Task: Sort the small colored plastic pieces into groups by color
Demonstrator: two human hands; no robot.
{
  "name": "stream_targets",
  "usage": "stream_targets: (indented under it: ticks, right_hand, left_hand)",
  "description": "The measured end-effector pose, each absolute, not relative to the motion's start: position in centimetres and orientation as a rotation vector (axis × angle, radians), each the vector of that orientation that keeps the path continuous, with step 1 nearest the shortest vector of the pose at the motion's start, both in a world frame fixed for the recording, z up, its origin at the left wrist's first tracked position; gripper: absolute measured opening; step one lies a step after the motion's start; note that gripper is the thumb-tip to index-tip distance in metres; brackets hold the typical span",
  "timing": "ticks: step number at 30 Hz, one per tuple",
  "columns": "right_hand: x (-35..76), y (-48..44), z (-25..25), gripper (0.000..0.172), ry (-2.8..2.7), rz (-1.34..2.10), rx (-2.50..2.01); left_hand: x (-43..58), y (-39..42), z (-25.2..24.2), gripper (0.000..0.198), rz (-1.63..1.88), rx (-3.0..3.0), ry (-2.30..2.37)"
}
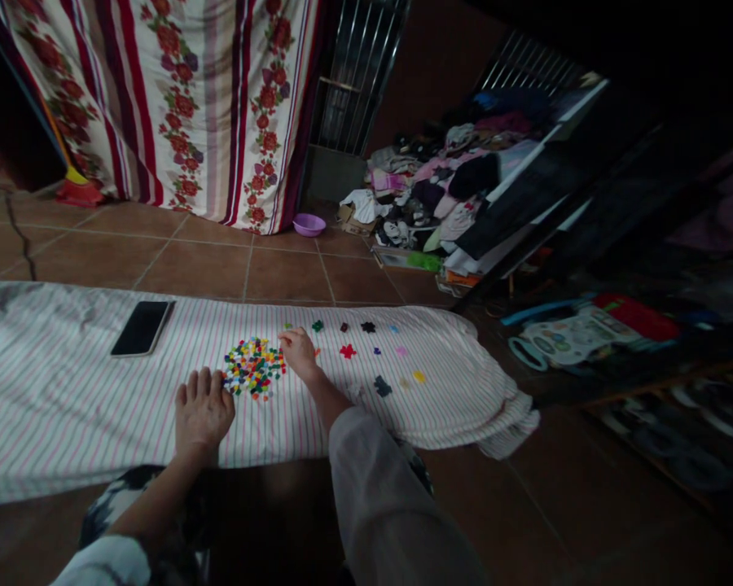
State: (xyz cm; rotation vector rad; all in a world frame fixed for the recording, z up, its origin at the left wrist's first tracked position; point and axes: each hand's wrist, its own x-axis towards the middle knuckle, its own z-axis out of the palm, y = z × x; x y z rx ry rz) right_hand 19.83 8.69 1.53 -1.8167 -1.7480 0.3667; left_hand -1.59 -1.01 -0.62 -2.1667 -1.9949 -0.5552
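Observation:
A mixed pile of small colourful pieces (253, 368) lies on a striped cloth (159, 407). Flat on the cloth at the pile's near left edge rests my left hand (204, 411), fingers stretched out. My right hand (298, 350) is at the pile's right side, fingers pinched together; whatever they hold is too small to make out. Beyond it, pieces are grouped by colour: dark green (317, 325), black (368, 327), red (348, 352), dark grey (382, 386), pink (401, 352) and yellow (419, 376). Part of an orange group shows behind my right hand.
A dark-screened phone (142, 329) lies on the cloth, left of the pile. On the tiled floor beyond are a purple basin (309, 225), a floral curtain (213, 114) and a heap of clothes (445, 179). A dark shelf (647, 382) stands at the right.

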Motion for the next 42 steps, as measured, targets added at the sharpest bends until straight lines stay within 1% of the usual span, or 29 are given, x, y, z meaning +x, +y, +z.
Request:
stream_targets:
  ticks: [6, 11, 17, 21, 31, 36, 42]
  right_hand:
    - [24.7, 7.0, 0.5, 0.027, -1.551, 0.321, -1.81]
    - [31.2, 5.1, 1.2, 0.027, -1.399, 0.191, -1.837]
    - [38.3, 1.8, 1.6, 0.03, -1.25, 0.026, -1.94]
    - [41.5, -0.2, 1.1, 0.028, -1.132, -0.051, -2.058]
    - [44.6, -3.2, 0.8, 0.031, -1.013, -0.081, -2.117]
    - [45.8, -4.5, 0.3, 0.028, -0.984, -0.07, -2.124]
    - [47.7, -5.9, 0.0, 0.03, -0.904, -0.125, -2.147]
  left_hand:
    - [-1.5, -1.1, -0.2, 0.051, -0.545, -2.169, -2.017]
    - [-1.4, -1.3, 0.3, 0.049, -0.56, -2.168, -2.023]
    - [-1.4, -1.4, 0.3, 0.05, -0.524, -2.17, -2.005]
    - [-1.4, -1.4, 0.4, 0.049, -0.527, -2.152, -1.999]
    - [-1.4, -1.6, 0.7, 0.047, -0.534, -2.187, -2.026]
    - [-1.4, -1.6, 0.6, 0.047, -0.569, -2.192, -2.024]
    - [-1.3, -1.7, 0.8, 0.049, -0.517, -2.185, -2.02]
